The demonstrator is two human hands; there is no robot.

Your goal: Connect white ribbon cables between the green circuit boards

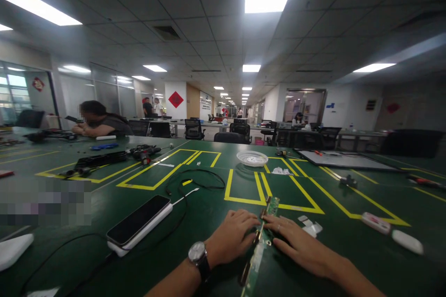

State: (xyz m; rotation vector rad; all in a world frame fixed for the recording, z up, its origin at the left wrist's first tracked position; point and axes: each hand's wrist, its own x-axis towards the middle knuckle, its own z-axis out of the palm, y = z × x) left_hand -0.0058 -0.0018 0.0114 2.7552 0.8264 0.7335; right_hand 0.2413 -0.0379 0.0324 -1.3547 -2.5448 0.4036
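Note:
A long, narrow green circuit board (257, 262) lies on the green table, running from the bottom edge of the view away from me. My left hand (232, 233), with a watch (198, 253) on its wrist, grips the board's left edge with bent fingers. From the other side my right hand (296, 240) holds the board, its fingertips close to those of the left. What exactly lies under the fingertips is hidden. Just right of my right hand are small clear-white scraps (311, 227).
A phone (139, 220) rests on a white block to the left, near looping black cable (204, 171). Farther off stand a white basket (252, 158) and a large flat panel (348, 158). Two small rounded cases (376, 222) lie right. A person (101, 120) leans on the table's far left.

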